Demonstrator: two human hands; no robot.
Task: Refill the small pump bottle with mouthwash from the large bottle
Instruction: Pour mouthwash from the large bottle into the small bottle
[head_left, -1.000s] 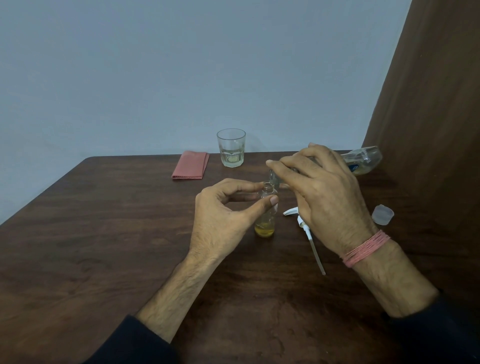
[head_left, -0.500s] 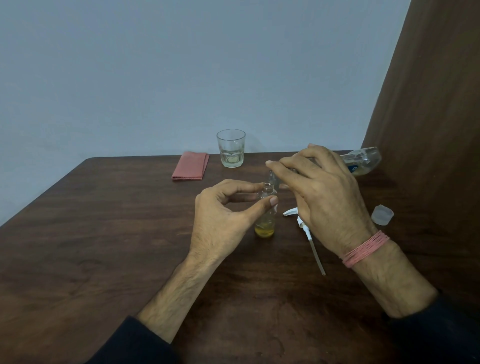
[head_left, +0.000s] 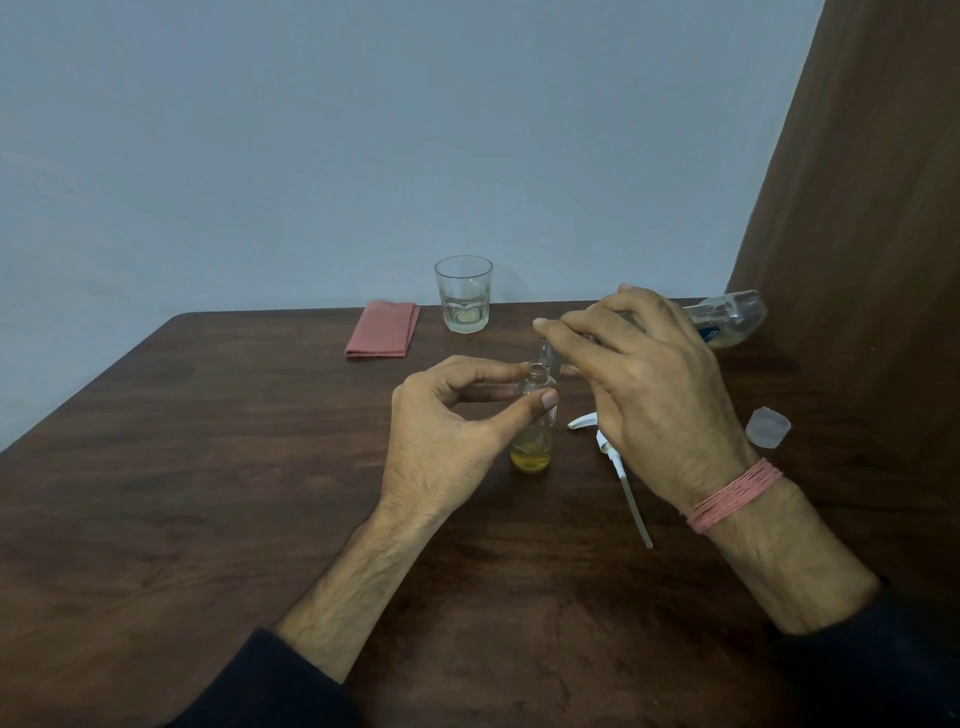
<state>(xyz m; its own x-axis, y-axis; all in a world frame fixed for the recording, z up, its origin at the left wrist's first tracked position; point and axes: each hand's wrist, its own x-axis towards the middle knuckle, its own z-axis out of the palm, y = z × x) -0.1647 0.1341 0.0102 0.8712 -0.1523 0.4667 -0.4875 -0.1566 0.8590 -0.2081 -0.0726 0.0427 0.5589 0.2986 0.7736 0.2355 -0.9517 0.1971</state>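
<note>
Head view. Table (head_left: 182, 493) is dark wood; its far edge runs along the grey wall, left edge cuts diagonally toward the near left, right side meets a brown panel (head_left: 857, 208). Open room: the whole left half of the table and the near centre between the forearms. Things crowd at centre-right.

Small bottle (head_left: 534, 421) stands upright at table centre, clear, neck uncapped, a shallow layer of yellow liquid at the bottom. Left hand (head_left: 447, 431) pinches it near the shoulder, thumb on the near side, forefinger on the far side, other fingers curled loosely.

Right hand (head_left: 649, 384) wraps the large bottle (head_left: 727, 317), which is tipped nearly flat, base toward the panel, mouth just above and right of the small neck. Clear body, blue label patch, a little pale liquid inside. Whether liquid is flowing: cannot tell.

Pump (head_left: 618, 467), white with dip tube, lies flat on the table just right of the small bottle, partly under the right hand. Cap (head_left: 768, 427), translucent, sits further right, near the panel.

Count: two bottles, one pump, one cap, one glass (head_left: 463, 293) near the far edge with a little liquid, one folded red cloth (head_left: 383, 330) left of the glass.
</note>
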